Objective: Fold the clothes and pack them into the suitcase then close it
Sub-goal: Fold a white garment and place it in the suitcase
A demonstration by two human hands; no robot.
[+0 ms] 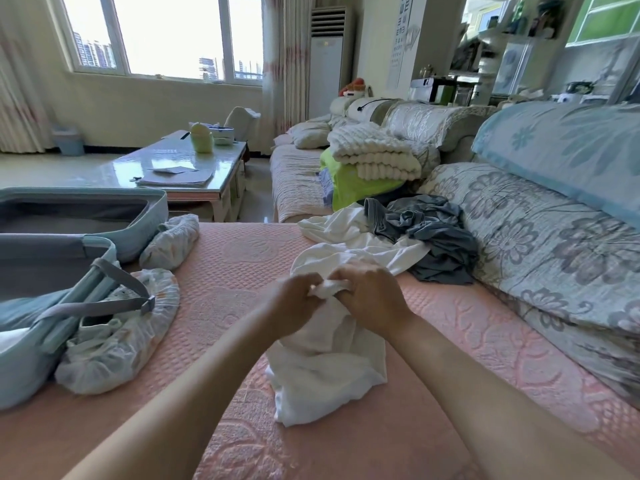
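Left grip (294,301): near centre, fingers curled, pinching bunched white garment (329,368).
Right grip (372,296): touching left one; I see it clamped on same fabric.
White garment: draped on pink cover (225,271), near me.
Suitcase (149,209): open, left on cover, well apart from garment.
Grey clothes (440,237): heaped far right.

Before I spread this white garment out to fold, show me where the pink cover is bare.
Bare: the strip between the white garment and the patterned covers beside the suitcase; also between the garment and the floral cushions. Crowded: the far right, where grey clothes are heaped.
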